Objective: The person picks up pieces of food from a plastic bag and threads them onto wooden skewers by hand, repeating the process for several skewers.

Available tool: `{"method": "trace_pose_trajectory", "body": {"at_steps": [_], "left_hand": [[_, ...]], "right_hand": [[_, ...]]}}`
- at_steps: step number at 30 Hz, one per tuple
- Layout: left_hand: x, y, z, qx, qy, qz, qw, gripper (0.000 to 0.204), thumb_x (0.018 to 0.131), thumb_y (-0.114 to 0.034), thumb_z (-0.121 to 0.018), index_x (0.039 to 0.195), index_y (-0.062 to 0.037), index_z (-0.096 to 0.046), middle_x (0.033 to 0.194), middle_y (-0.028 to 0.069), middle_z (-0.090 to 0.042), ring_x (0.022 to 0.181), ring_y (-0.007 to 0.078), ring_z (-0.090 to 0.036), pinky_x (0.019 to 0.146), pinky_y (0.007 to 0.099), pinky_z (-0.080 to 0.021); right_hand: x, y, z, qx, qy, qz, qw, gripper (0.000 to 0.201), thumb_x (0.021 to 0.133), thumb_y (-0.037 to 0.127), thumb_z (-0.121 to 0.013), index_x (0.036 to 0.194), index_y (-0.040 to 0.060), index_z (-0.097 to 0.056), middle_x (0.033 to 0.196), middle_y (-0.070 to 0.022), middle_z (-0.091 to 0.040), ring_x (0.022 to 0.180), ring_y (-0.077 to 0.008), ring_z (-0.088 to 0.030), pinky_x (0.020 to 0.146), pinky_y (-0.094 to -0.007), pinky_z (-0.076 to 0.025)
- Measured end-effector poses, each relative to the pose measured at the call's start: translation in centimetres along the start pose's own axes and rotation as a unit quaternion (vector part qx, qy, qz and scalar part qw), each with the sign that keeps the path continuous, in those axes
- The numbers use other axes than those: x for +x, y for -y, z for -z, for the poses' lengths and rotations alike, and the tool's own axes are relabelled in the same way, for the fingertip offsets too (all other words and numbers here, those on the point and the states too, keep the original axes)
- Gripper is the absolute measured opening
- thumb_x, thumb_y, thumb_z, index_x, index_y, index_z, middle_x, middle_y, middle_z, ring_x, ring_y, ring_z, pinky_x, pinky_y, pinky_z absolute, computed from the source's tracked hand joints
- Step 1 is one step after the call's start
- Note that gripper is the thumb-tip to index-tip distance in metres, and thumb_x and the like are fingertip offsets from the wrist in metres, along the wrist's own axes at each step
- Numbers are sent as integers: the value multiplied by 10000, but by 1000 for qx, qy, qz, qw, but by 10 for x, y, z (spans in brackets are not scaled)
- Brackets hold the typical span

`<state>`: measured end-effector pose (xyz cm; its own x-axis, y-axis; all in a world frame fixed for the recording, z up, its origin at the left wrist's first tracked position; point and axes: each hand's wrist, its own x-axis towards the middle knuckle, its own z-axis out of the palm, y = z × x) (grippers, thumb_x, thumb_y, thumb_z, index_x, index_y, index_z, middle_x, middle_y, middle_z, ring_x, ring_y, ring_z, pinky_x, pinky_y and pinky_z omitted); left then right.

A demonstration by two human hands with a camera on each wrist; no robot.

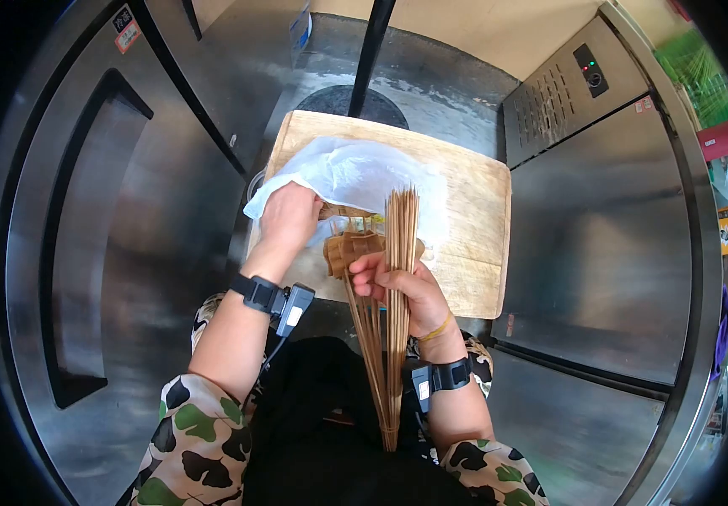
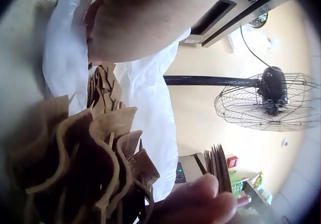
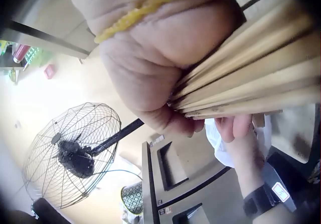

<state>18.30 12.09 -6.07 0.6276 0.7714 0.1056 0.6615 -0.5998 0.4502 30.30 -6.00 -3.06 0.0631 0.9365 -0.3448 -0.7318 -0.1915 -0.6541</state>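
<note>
My left hand [image 1: 290,218] is at the mouth of a white plastic bag [image 1: 343,164], its fingertips hidden by the bag beside brown folded strips [image 1: 351,211]. In the left wrist view it arches over the bag and more brown strips [image 2: 105,91]. My right hand [image 1: 414,295] grips an upright bundle of thin wooden skewers [image 1: 399,228], points upward, with the thumb across it. A second, slanting group of skewers [image 1: 366,325] passes by its fingers. Wavy brown sheets [image 1: 351,250], threaded on skewers, sit at that group's upper end, between the hands.
The bag lies on a wooden board [image 1: 473,219] in front of me. Steel cabinets stand close on the left [image 1: 170,244] and right [image 1: 608,228]. Behind the board rises the black pole [image 1: 370,59] of a standing fan [image 2: 271,96].
</note>
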Motion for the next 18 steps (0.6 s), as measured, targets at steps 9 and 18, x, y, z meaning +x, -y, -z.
{"method": "trace_pose_trajectory", "body": {"at_steps": [9, 18], "left_hand": [[-11, -8, 21, -332, 54, 5, 942, 136, 849, -91, -593, 960, -28, -545, 808, 93, -655, 699, 201, -631, 631, 334, -473], [-12, -21, 28, -676, 71, 89, 728, 140, 874, -70, -578, 1009, -39, -565, 933, 69, -656, 852, 111, -609, 775, 257, -480]], "right_hand": [[5, -4, 2, -54, -6, 13, 998, 44, 776, 49, -567, 808, 23, -580, 827, -61, -579, 666, -98, -510, 618, -225, -420], [7, -10, -5, -145, -64, 14, 987, 65, 813, 60, -620, 860, 25, -592, 775, -34, -581, 661, -84, -532, 600, -206, -436]]}}
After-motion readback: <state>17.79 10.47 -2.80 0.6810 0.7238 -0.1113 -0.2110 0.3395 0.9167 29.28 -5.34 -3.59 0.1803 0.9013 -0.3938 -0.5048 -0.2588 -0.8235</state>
